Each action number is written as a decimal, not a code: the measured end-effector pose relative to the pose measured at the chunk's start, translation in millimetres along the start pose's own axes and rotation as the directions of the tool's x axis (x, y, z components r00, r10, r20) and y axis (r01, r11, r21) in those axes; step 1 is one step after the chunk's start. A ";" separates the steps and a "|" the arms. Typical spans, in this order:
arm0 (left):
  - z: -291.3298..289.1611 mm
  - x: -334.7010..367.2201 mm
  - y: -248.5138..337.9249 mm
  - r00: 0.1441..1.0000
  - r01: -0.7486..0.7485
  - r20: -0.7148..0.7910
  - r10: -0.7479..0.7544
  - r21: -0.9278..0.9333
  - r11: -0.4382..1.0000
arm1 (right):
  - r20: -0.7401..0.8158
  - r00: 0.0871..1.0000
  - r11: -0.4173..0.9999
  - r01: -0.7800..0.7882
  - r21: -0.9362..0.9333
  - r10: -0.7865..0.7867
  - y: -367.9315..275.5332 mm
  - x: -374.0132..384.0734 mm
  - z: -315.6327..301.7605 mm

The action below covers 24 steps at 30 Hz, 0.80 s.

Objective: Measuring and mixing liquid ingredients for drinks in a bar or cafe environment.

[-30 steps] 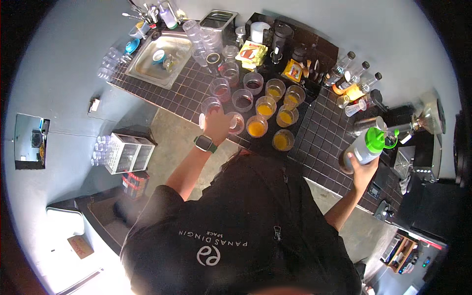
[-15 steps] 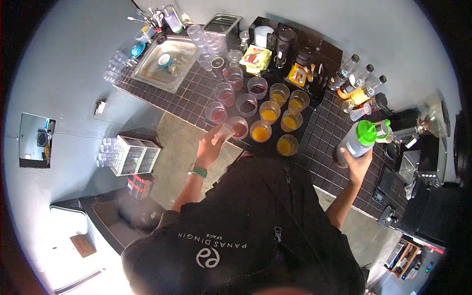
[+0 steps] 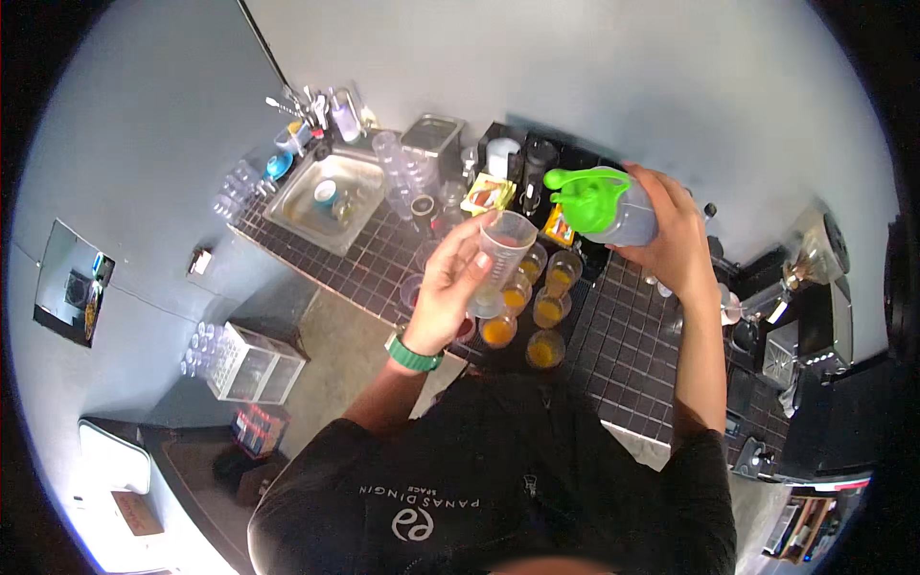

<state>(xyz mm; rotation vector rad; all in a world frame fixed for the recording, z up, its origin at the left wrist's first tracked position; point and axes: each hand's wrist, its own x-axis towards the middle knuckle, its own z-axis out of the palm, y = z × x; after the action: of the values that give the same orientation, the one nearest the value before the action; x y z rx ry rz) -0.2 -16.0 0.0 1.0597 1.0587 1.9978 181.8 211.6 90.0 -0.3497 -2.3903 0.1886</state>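
Note:
My left hand (image 3: 443,292) is closed round a clear measuring cup (image 3: 506,254) with markings on its side, raised above the counter. Gripped in my right hand (image 3: 682,240) is a clear pitcher (image 3: 634,218) with a green lid (image 3: 589,199). It is tipped on its side, spout end toward the measuring cup and apart from it. No stream between the two can be made out. Below stand several plastic cups of orange liquid (image 3: 546,350). Cups of dark red liquid (image 3: 464,332) are partly hidden behind my left hand and the measuring cup.
A metal sink (image 3: 331,206) lies at the far left of the tiled counter (image 3: 623,355), beside stacked clear cups (image 3: 407,172). Yellow packets (image 3: 489,194) and dark canisters stand at the back. Coffee equipment (image 3: 815,316) occupies the right side.
Both hands have risen and come closer together. The pitcher has gone from upright at the right to tipped near the middle. The measuring cup has moved up and right, off the red cups.

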 end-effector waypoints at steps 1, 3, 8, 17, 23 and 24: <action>4.0 2.9 -1.7 1.000 -0.023 -0.005 0.023 -0.037 0.999 | 0.005 0.995 0.993 0.104 -0.053 -0.104 -1.8 8.4 -5.3; 10.5 6.4 4.8 1.000 -0.013 0.008 0.014 -0.041 0.999 | 0.008 0.990 0.987 0.138 -0.080 -0.138 -12.3 22.1 -18.0; 11.1 21.0 0.0 0.993 -0.115 0.037 0.111 0.115 0.987 | 0.062 0.941 0.918 0.338 -0.210 -0.332 -18.3 42.2 -33.7; 22.0 35.2 5.8 0.994 -0.107 0.024 0.105 0.083 0.991 | 0.046 0.865 0.791 0.478 -0.381 -0.500 -25.4 69.8 -57.9; 27.4 33.1 7.2 0.994 -0.111 0.025 0.110 0.017 0.994 | 0.048 0.853 0.766 0.490 -0.416 -0.520 -27.7 69.9 -58.9; 28.8 33.4 9.1 0.992 -0.123 0.031 0.123 0.012 0.992 | 0.045 0.854 0.766 0.488 -0.419 -0.519 -27.1 70.0 -58.7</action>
<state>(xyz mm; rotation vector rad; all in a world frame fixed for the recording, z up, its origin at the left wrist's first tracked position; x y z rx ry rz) 7.4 16.8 29.9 1.1844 1.0148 2.0674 165.6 209.1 183.9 0.1119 -2.3412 -0.5867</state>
